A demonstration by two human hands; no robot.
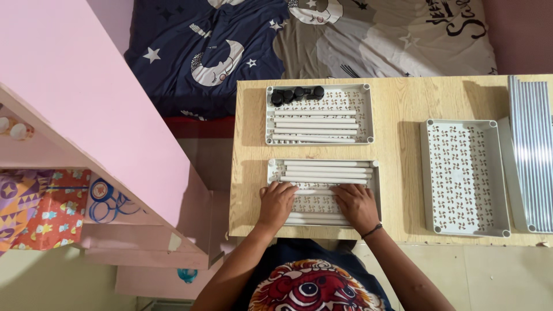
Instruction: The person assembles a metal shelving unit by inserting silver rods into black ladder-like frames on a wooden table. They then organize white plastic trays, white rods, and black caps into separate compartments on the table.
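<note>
in the lower middle of the frame, the left hand (276,203) and right hand (358,204) are laid flat, fingers spread and gripping nothing, on the white tubes (325,171) in the near tray (377,173), where even pressure is best kept so none is rolled askew.

Empty patterned tray (464,173) right of centre, corrugated sheet (533,150) far right, star-print bedspread (230,40) top, pink shelf (86,126) left.

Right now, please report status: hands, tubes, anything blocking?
Left hand and right hand palm-down on white plastic tubes in near patterned grey tray. Grip unclear. Nothing blocking on light wooden table.
</note>
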